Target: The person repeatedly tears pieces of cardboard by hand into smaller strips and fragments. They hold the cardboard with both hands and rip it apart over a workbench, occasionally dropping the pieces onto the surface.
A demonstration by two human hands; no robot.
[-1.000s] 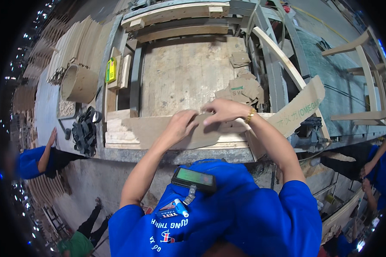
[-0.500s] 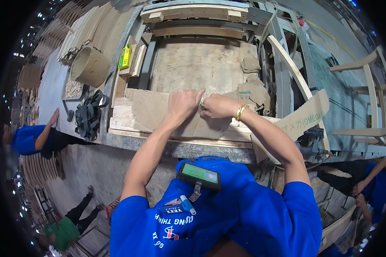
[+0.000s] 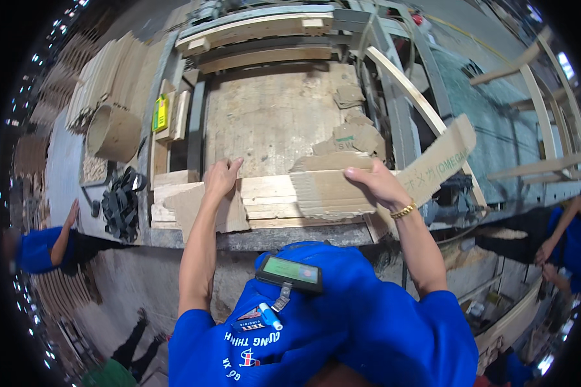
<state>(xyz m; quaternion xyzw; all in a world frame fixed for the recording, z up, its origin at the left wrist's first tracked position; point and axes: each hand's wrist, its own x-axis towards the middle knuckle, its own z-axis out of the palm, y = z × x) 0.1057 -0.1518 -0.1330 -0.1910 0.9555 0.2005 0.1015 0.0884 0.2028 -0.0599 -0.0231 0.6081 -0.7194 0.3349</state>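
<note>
A piece of brown cardboard [image 3: 232, 209] hangs from my left hand [image 3: 221, 178], whose fingers are closed on its upper edge. My right hand [image 3: 379, 186] grips a second torn cardboard piece [image 3: 329, 184], thumb on top and the other fingers hidden beneath. The two pieces are apart. Between and below them, pale wooden strips [image 3: 271, 197] lie side by side along the bench's near edge. Torn cardboard scraps [image 3: 355, 140] rest just beyond my right hand.
Metal frame rails [image 3: 197, 129] border the wooden board [image 3: 265, 116]. A long cardboard strip [image 3: 442, 164] and a slanted wooden bar [image 3: 407, 87] lie at right. On the left are a yellow-green box [image 3: 161, 113], a cardboard tube [image 3: 112, 133] and dark straps [image 3: 121, 203]. Co-workers stand either side.
The cardboard that my hands held close together is now in two pieces. My left hand has moved left and my right hand right, exposing the wooden strips between them.
</note>
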